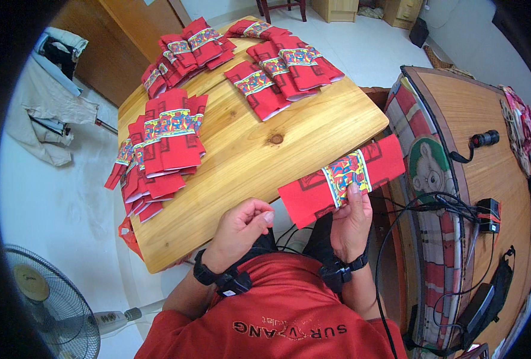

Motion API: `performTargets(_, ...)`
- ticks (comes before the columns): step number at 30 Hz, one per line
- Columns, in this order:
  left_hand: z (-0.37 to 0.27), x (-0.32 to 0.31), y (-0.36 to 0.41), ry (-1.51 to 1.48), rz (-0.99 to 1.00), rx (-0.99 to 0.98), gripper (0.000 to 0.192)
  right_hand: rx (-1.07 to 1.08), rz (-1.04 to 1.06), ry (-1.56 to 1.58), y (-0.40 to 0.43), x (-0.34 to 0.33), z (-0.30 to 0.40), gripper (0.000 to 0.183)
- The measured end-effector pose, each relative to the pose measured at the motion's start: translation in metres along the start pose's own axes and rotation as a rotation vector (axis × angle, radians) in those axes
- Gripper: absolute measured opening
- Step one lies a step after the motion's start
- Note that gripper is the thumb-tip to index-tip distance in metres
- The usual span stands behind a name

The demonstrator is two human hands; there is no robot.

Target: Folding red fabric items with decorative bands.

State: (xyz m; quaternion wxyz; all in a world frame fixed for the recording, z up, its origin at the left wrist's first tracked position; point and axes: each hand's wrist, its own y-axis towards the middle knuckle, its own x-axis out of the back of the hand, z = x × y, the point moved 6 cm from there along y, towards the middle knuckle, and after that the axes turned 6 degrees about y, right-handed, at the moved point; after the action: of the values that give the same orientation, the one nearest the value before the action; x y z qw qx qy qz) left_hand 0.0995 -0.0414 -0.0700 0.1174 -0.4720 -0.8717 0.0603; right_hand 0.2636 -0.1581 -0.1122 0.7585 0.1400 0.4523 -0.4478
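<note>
My right hand (pixel 353 220) grips a flat, folded red piece (pixel 384 161), perhaps fabric or paper. A patterned band (pixel 347 177) in yellow, blue and red wraps its middle. My thumb presses on that band, and the fingers behind are mostly hidden. Beside the table's near edge, my left hand (pixel 243 229) has its fingers curled and thumb drawn in; nothing shows in it. It is just left of the red piece, apart from it. Similar banded red pieces lie overlapping on the wooden table (pixel 247 179): a left pile (pixel 171 139), a far-left pile (pixel 184 54) and a right group (pixel 283 67).
A bed or bench with a wooden board (pixel 454 98) stands close on the right, holding a black adapter (pixel 488 215), cables and a small black torch-like object (pixel 485 138). A standing fan (pixel 45 305) is at lower left. Clothes (pixel 54 98) hang beyond the table's left side.
</note>
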Motion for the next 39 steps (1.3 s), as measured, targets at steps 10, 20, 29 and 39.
performTargets(10,-0.012,-0.025,0.004,-0.136,0.119,0.052,0.022,-0.007,-0.081,0.015,-0.007,-0.012,-0.004,0.019)
performTargets(20,-0.008,-0.016,0.003,-0.076,0.013,0.009,0.018,-0.023,-0.030,-0.005,-0.011,-0.016,-0.008,0.018)
performTargets(29,-0.014,0.007,0.002,0.304,-0.269,-0.406,0.013,-0.077,0.048,0.002,-0.003,-0.026,-0.012,0.020)
performTargets(39,-0.044,0.072,-0.001,-0.399,-0.581,-0.270,0.009,-0.201,0.296,-0.134,-0.002,-0.060,-0.035,0.036)
